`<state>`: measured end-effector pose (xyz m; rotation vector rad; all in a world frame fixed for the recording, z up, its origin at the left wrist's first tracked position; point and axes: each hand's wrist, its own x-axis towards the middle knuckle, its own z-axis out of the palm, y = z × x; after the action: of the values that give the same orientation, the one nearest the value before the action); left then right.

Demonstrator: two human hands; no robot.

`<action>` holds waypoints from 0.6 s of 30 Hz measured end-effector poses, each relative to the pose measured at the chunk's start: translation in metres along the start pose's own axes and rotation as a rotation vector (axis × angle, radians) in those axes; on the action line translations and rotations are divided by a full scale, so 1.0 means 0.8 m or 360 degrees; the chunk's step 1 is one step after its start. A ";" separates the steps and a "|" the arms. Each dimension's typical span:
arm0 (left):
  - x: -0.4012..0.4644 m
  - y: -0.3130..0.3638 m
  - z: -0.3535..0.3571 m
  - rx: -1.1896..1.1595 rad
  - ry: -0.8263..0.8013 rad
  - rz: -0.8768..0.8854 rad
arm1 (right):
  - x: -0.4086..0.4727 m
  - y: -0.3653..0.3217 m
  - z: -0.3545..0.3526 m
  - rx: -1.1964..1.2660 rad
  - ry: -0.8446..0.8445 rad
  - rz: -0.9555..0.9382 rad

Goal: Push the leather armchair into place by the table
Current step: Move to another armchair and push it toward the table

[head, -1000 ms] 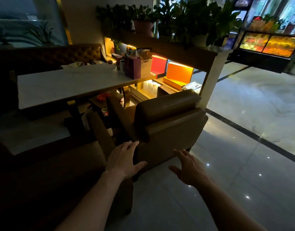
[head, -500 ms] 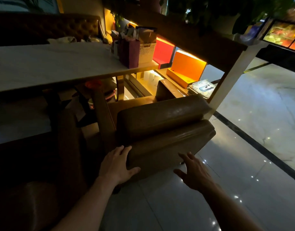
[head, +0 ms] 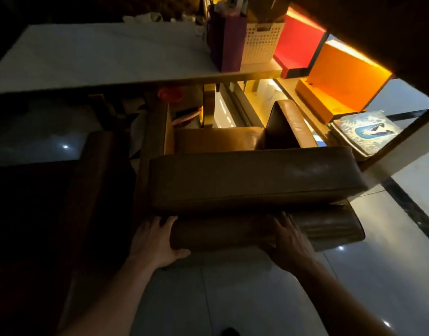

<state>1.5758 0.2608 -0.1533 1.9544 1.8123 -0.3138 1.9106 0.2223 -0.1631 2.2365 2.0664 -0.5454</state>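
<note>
Writing cannot be read on any surface here, the glossy magazine (head: 368, 132) far beyond the right hand (head: 287, 236) included. Both hands lie flat, fingers spread, against the armchair (head: 254, 180) back, the left hand (head: 155, 241) wrapping its near corner. Ahead of the hands, the armchair stands at the table (head: 99, 57) edge.

- Your leather armchair (head: 254, 180) is brown, upright, its padded back facing you and its seat turned toward the desk (head: 99, 57); the front of its arms reaches under the desk's near edge.
- The desk has a pale, flat top, standing just beyond the armchair.
</note>
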 end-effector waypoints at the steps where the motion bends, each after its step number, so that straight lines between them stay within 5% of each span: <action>1: 0.005 0.004 0.002 -0.0009 -0.0014 -0.0034 | 0.010 0.008 0.001 -0.0024 -0.0012 -0.0032; 18: 0.008 0.019 0.029 -0.0033 0.0305 -0.0147 | 0.044 0.039 0.014 -0.0400 0.0061 -0.0226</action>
<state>1.5948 0.2553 -0.1738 1.9472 2.0221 -0.1395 1.9404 0.2495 -0.1895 1.9881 2.1847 -0.2345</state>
